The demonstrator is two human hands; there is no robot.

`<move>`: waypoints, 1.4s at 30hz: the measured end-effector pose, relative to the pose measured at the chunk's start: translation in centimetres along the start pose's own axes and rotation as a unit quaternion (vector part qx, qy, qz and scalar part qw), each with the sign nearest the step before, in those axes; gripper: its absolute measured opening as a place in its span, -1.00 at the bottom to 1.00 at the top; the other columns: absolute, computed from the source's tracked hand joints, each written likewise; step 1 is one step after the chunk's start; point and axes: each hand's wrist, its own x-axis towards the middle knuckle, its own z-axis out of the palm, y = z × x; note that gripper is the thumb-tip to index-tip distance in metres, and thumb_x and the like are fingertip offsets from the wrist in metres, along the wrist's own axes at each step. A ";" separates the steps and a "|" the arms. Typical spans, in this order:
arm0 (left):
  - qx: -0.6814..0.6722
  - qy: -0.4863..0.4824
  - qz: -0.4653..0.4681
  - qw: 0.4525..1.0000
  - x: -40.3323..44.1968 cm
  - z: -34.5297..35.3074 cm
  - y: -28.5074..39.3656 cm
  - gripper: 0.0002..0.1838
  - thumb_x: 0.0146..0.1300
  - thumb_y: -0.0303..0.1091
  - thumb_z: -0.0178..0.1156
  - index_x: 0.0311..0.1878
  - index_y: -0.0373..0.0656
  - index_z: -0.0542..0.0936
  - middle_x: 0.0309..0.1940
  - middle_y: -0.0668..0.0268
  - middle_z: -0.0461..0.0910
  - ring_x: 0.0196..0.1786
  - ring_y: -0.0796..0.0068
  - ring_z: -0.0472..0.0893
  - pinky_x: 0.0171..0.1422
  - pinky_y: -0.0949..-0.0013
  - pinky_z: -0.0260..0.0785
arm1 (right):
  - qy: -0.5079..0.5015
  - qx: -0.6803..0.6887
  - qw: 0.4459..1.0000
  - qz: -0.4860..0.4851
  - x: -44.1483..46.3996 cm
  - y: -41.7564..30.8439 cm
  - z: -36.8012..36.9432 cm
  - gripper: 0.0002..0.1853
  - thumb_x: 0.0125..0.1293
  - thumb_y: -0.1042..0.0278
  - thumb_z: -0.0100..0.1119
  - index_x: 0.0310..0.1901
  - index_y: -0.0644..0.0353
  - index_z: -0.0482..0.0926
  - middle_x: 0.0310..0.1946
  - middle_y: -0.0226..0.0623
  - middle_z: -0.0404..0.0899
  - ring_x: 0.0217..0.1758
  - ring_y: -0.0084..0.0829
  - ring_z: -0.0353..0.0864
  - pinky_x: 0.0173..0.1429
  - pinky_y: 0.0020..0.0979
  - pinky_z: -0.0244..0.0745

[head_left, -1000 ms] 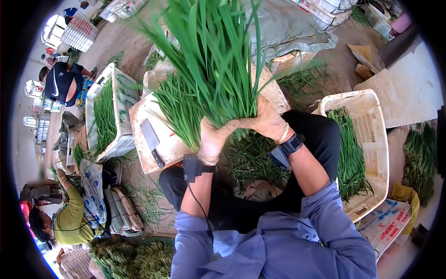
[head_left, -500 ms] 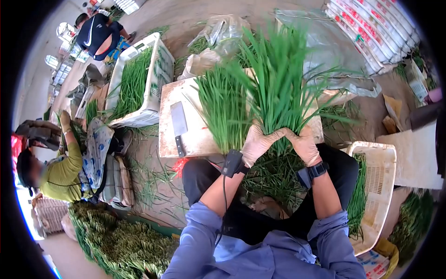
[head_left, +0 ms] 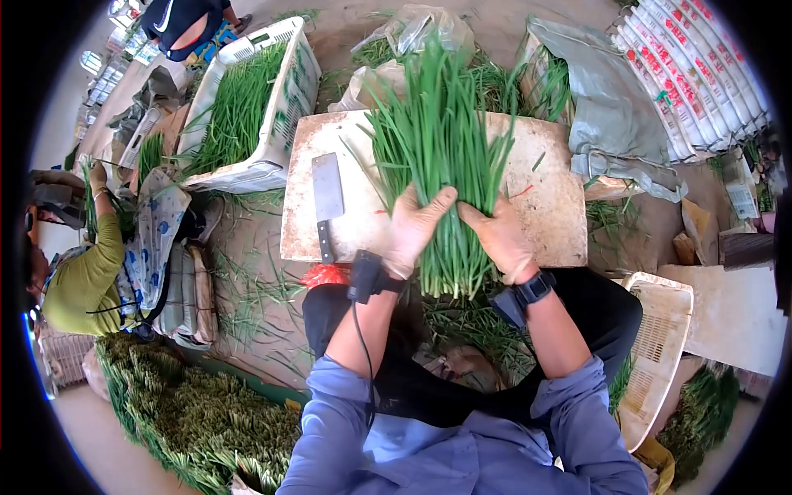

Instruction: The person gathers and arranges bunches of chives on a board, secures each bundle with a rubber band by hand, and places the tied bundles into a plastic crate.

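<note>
A thick bundle of long green stalks lies over the middle of a worn pale board, its cut ends towards my body. My left hand wraps the bundle's left side and my right hand its right side, thumbs on top. Both hands wear thin pale gloves. To the left on the board rests a cleaver, its dark handle pointing towards me.
White crates of green stalks stand at the left and right. Stalks are heaped at lower left. A co-worker in green sits left; another person bends beyond. Stacked white trays stand upper right.
The loose bundle held up and fanned before has come down onto the board and merged with the stalks there. Both my hands now grip the combined bundle.
</note>
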 end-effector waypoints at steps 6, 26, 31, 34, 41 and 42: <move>-0.009 0.029 0.032 0.999 2.5 -2.1 -0.8 -0.32 0.49 -0.20 0.44 0.47 -0.39 0.40 0.24 0.18 0.65 0.20 0.43 0.61 0.34 0.37 0.49 | -0.002 -0.014 0.999 0.045 4.1 2.5 1.8 -0.47 0.44 0.20 0.41 0.29 0.40 0.58 0.12 -0.05 0.78 0.16 -0.27 0.76 0.31 -0.29 0.60; 0.485 0.120 0.133 0.856 3.2 -3.6 -3.9 0.05 0.29 0.01 0.53 0.58 -0.48 0.21 0.51 -0.26 0.31 0.54 -0.24 0.34 0.63 -0.03 0.21 | 0.043 -0.202 0.972 0.114 7.8 8.7 -0.1 -0.17 0.60 -0.22 0.14 0.41 0.57 0.45 0.24 0.28 0.66 0.33 0.02 0.66 0.41 -0.19 0.50; 0.518 0.093 0.143 0.838 3.1 -2.5 -3.9 0.36 0.04 0.16 0.66 0.65 -0.45 0.07 0.59 -0.40 0.16 0.65 -0.38 0.15 0.72 -0.16 0.05 | 0.010 -0.280 0.959 0.051 7.0 6.8 -2.4 -0.41 0.57 -0.07 0.11 0.16 0.45 0.66 0.03 0.37 0.69 0.17 0.30 0.65 0.28 0.01 0.54; 0.529 0.079 0.102 0.839 3.1 -1.6 -3.4 0.50 -0.11 0.18 0.73 0.70 -0.37 -0.01 0.64 -0.41 0.05 0.68 -0.43 0.06 0.73 -0.20 -0.01 | 0.020 -0.309 0.950 0.042 6.4 7.8 -3.3 -0.50 0.54 0.04 0.13 0.13 0.39 0.69 0.02 0.31 0.70 0.15 0.27 0.66 0.27 0.01 0.55; 0.530 0.036 0.080 0.843 3.2 -1.4 -3.9 0.49 -0.12 -0.04 0.75 0.73 -0.27 -0.07 0.69 -0.37 -0.10 0.69 -0.43 0.03 0.69 -0.27 0.07 | -0.009 -0.222 0.973 0.057 6.9 8.8 -3.0 -0.63 0.43 0.25 0.23 0.14 0.32 0.71 0.04 0.19 0.73 0.15 0.21 0.69 0.26 -0.02 0.58; 0.537 0.034 0.080 0.839 3.2 -1.4 -4.2 0.49 -0.12 -0.03 0.75 0.73 -0.27 -0.07 0.69 -0.37 -0.10 0.69 -0.43 0.03 0.68 -0.27 0.08 | -0.013 -0.215 0.976 0.029 7.2 10.2 -2.6 -0.64 0.41 0.31 0.26 0.16 0.26 0.72 0.02 0.13 0.75 0.12 0.16 0.72 0.23 -0.07 0.61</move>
